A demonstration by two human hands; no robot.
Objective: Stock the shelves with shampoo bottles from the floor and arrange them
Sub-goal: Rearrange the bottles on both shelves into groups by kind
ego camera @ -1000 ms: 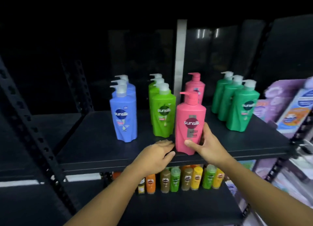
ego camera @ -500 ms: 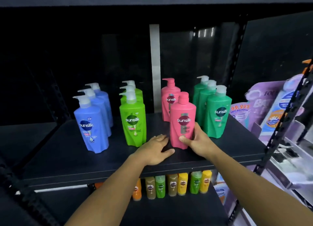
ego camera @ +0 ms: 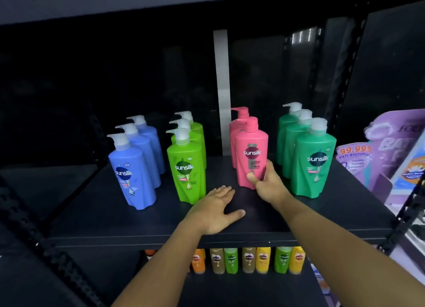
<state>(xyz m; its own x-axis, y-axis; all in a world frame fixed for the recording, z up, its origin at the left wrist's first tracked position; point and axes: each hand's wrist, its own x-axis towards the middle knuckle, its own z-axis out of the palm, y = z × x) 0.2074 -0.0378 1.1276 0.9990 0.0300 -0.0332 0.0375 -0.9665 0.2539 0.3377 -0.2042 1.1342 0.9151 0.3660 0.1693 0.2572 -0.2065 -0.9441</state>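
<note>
On the dark shelf (ego camera: pixel 299 219) stand four rows of Sunsilk pump bottles: three blue bottles (ego camera: pixel 132 171), three light green bottles (ego camera: pixel 187 168), two pink ones and three dark green bottles (ego camera: pixel 314 159). My right hand (ego camera: pixel 268 183) grips the lower right side of the front pink bottle (ego camera: pixel 251 150), which stands upright on the shelf just in front of the second pink bottle (ego camera: pixel 239 120). My left hand (ego camera: pixel 216 209) lies flat on the shelf, fingers spread, to the left of that bottle and holding nothing.
A lower shelf carries a row of small orange, brown, green and yellow bottles (ego camera: pixel 248 259). Purple and blue refill pouches (ego camera: pixel 379 150) stand to the right, beyond a perforated black upright (ego camera: pixel 404 205). Another upright (ego camera: pixel 34 235) slants at the left. A shelf board (ego camera: pixel 161 0) hangs overhead.
My right hand has pushed the front pink bottle back from the shelf's front edge, close to the rear pink bottle. My left hand has moved onto the shelf and flattened.
</note>
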